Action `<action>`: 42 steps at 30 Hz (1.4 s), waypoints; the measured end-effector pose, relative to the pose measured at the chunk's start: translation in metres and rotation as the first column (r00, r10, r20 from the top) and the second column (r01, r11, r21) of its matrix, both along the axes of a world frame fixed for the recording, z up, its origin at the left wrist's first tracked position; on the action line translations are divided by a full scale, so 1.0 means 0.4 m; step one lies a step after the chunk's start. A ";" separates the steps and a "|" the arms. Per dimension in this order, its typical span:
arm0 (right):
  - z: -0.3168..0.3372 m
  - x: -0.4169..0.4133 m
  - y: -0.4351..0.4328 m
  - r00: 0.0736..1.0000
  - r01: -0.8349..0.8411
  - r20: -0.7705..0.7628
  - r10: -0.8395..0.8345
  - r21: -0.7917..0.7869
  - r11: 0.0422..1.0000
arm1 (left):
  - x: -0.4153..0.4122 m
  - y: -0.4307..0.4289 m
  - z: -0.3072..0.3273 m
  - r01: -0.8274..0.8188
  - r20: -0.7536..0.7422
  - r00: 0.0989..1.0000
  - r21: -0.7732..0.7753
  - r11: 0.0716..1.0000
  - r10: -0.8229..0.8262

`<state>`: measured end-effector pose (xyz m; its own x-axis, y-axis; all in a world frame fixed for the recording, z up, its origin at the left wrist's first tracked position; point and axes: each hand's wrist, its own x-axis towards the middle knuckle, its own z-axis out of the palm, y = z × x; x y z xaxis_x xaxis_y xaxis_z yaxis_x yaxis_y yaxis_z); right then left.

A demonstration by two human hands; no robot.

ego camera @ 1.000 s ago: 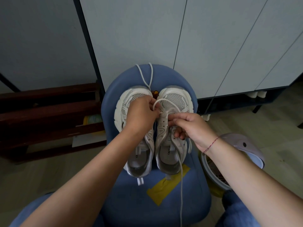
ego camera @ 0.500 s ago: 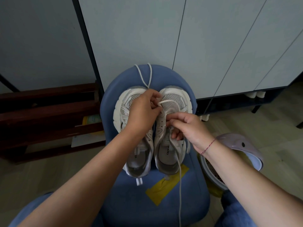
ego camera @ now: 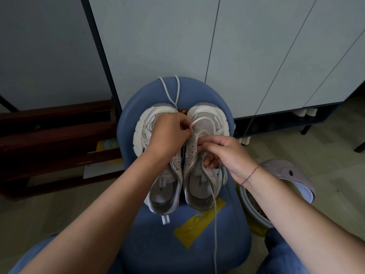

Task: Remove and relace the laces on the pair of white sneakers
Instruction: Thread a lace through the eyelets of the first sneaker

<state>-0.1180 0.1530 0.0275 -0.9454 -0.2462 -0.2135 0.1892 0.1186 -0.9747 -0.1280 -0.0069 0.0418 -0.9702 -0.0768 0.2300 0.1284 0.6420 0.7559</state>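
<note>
Two white sneakers stand side by side, toes away from me, on a blue stool. My left hand lies over the left sneaker and pinches a white lace that arcs over the toe of the right sneaker. My right hand pinches the same lace at the right sneaker's eyelets. One long lace end trails off the stool's near edge. A second loose lace lies on the stool beyond the toes.
A yellow tape patch is stuck on the stool seat. A lidded bin stands at the right. Dark wooden shelving sits at the left, grey cabinet doors behind. My blue-clad knees are at the bottom.
My left hand has moved up toward the toes and drawn the lace loop smaller and tighter. My right hand has stayed at the eyelets.
</note>
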 end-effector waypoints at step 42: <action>0.032 -0.018 0.013 0.995 -0.050 0.091 0.041 0.103 0.993 | 0.035 0.012 -0.003 0.117 0.100 0.990 -0.222 0.968 -0.096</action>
<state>-0.1253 0.1583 0.0405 -0.9098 -0.2606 -0.3229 0.2664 0.2296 -0.9361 -0.1141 -0.0022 0.0405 -0.9871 0.0724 0.1427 0.1447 0.7843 0.6032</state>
